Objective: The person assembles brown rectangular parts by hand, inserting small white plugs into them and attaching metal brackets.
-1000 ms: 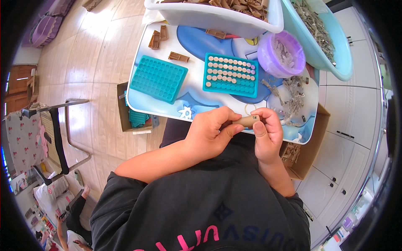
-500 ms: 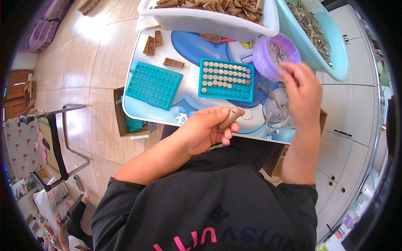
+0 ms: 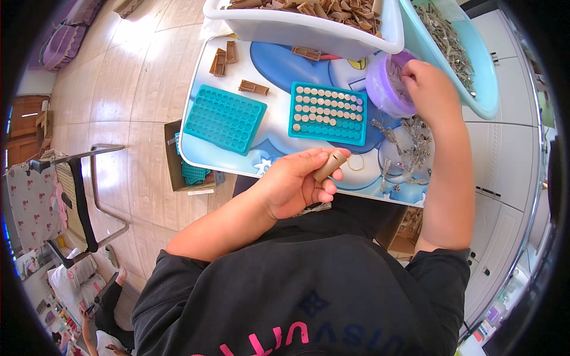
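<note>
My left hand (image 3: 295,185) is closed round a brown plastic casing (image 3: 330,165) with a small dark slot, held over the table's near edge. My right hand (image 3: 433,90) reaches into a purple bowl (image 3: 380,89) of small pale pieces at the right. Its fingers are curled together, and their tips are too hidden to show what they hold. Between the hands lies a teal tray (image 3: 328,135) with several rows of round silvery discs. Left of it sits a second teal tray (image 3: 224,120) whose round hollows hold no discs.
A white tub (image 3: 309,29) of brown casings stands at the table's far side. Beside it is a pale turquoise basin (image 3: 488,98) of wired parts. Brown casings (image 3: 253,88) lie at the left; wired parts (image 3: 418,142) are heaped at the right. A cardboard box (image 3: 173,166) stands below.
My right hand has moved away from me, down into the purple bowl. My left hand keeps its hold on the casing. The whole view has shifted slightly.
</note>
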Demonstrator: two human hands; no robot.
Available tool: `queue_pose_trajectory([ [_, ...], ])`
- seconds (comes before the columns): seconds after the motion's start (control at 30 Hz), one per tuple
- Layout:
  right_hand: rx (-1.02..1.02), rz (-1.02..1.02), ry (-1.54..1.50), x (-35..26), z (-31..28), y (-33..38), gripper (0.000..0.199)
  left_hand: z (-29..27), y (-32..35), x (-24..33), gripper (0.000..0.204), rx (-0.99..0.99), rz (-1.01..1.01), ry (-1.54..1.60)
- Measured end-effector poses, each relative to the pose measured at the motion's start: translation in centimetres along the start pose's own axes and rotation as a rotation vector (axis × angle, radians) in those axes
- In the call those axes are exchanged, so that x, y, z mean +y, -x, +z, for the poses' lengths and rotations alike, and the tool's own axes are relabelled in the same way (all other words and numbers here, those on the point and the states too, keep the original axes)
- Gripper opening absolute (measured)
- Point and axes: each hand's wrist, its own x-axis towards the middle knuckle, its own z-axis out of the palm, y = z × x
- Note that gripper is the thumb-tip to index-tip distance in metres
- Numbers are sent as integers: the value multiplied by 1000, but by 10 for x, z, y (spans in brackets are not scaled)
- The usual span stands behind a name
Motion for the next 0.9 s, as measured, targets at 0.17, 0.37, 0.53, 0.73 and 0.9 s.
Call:
queue_pose_trajectory([
  [0.17, 38, 277, -655, -5, -5, 25, 12, 8, 4, 0, 36, 62, 17, -18],
  [0.37, 282, 314, -984, -10, 3, 55, 12, 11, 1, -5, 34, 47, 41, -89],
  [0.53, 353, 208, -1274, -55, 14, 99, 8, 13, 2, -5, 35, 39, 41, -103],
  [0.73, 384, -33, -1065, -93, 37, 143, 7, 10, 3, -9, 32, -4, 105, -116],
  [0.9, 419, -71, -1066, -96, 43, 146, 9, 9, 3, -12, 30, -17, 150, -104],
])
